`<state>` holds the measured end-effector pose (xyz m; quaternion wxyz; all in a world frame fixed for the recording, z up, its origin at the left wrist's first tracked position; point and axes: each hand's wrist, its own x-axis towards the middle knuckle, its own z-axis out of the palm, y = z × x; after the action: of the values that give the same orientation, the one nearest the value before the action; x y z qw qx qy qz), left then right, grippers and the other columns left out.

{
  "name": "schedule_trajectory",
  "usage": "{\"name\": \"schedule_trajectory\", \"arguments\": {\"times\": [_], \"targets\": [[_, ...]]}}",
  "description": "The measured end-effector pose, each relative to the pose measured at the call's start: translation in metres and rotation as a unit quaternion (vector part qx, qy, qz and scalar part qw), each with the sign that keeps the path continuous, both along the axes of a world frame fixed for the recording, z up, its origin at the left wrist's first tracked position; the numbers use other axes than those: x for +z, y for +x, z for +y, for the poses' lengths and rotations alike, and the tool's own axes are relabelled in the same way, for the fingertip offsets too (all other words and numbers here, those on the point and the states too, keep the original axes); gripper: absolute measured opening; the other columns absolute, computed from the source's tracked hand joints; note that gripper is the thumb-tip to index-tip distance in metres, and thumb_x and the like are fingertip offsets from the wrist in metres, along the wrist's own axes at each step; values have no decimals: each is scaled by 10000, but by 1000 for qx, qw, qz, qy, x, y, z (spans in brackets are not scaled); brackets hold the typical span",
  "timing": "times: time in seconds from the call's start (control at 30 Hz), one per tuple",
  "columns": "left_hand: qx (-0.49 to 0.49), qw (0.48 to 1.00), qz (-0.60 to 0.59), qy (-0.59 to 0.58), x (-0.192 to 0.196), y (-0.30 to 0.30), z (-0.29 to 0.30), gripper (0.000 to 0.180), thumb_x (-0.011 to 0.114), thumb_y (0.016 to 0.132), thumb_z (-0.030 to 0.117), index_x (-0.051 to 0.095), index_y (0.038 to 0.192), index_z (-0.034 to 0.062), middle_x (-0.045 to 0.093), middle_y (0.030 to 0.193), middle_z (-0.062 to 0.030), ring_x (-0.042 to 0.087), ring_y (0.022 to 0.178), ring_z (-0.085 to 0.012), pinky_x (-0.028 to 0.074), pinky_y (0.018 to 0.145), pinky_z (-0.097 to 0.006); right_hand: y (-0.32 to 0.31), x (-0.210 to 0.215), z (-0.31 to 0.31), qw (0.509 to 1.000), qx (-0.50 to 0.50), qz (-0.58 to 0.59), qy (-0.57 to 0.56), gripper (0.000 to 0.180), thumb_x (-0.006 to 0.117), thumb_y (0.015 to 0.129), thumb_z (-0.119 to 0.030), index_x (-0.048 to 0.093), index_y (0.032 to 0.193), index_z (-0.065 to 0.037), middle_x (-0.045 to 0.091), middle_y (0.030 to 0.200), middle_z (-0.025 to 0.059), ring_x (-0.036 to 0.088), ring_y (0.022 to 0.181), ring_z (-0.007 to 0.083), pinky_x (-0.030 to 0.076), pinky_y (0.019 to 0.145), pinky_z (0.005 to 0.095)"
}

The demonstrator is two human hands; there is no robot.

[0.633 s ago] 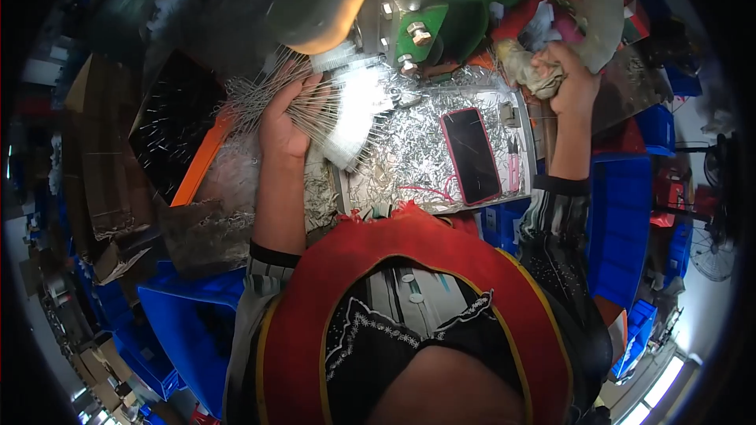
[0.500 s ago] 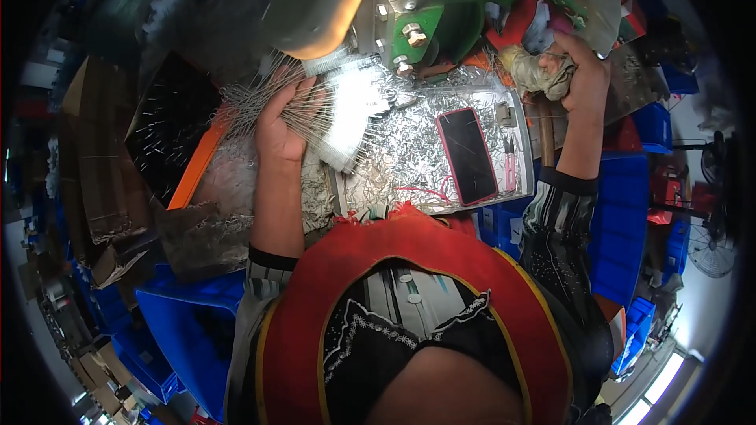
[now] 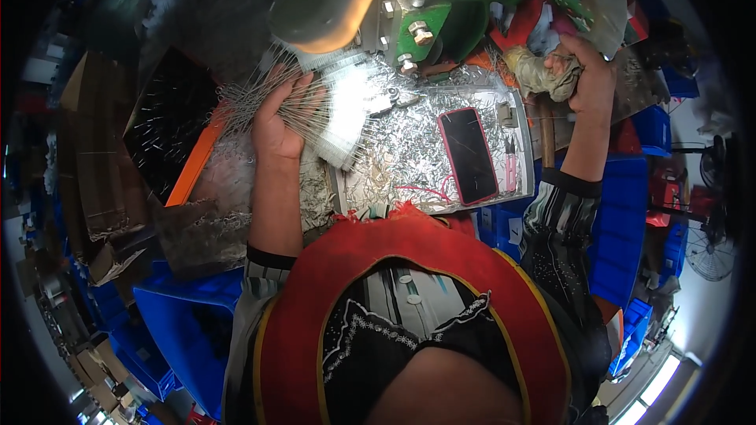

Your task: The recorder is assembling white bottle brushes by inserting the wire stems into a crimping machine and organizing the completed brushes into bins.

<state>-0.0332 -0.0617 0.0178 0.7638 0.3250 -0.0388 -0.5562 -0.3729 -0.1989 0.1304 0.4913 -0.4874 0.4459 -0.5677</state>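
A fan of thin metal wires (image 3: 315, 122) spreads out from my left hand (image 3: 277, 130), whose fingers are closed round it. Pale, brightly lit strips (image 3: 344, 106) run along the wires' right-hand ends, under the lamp. On the right, my right hand (image 3: 592, 86) is wrapped round a crumpled, yellowish cloth bundle (image 3: 543, 72); what lies inside the cloth is hidden. Between the hands and just beyond them stands a green machine (image 3: 429, 24) with large bolts. A wooden handle (image 3: 547, 138) sits below the cloth.
A phone (image 3: 470, 156) and pink-handled tool (image 3: 510, 165) lie on a tray (image 3: 378, 208) strewn with metal scraps. A lamp (image 3: 331, 0) hangs over the wires. An orange-edged black box (image 3: 169, 130) stands at left. Blue bins (image 3: 185, 330) flank me; a fan (image 3: 709, 252) is far right.
The view has shifted slightly, so the machine and lamp appear a little further right. Both hands keep their holds, with no clear movement of the wires or the cloth bundle.
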Motion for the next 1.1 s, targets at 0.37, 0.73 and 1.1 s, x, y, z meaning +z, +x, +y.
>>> {"name": "schedule_trajectory", "arguments": {"times": [0.37,0.73,1.1], "targets": [[-30,1000,-6,-8,-2,7,-4,301,477,773,-22,452,1072,12,539,1006,-189,538,954,-296,455,816,-443,16,-68,-7,943,35,46,-326,122,513,733,-30,507,627,30,502,567,89,518,513,176,435,521,295],[-60,996,-42,-47,-12,-1,-14,291,496,785,-12,453,1072,2,556,989,-196,557,922,-264,464,810,-366,16,-74,-10,969,82,-20,-234,142,485,732,-5,488,593,19,499,554,86,518,545,186,438,584,296],[-18,997,-68,-7,-10,-3,-16,307,514,774,-21,454,1074,12,569,967,-154,556,919,-242,460,819,-352,-4,6,-2,999,37,12,17,109,591,675,-73,562,677,32,519,561,96,534,489,182,429,467,287]]}}
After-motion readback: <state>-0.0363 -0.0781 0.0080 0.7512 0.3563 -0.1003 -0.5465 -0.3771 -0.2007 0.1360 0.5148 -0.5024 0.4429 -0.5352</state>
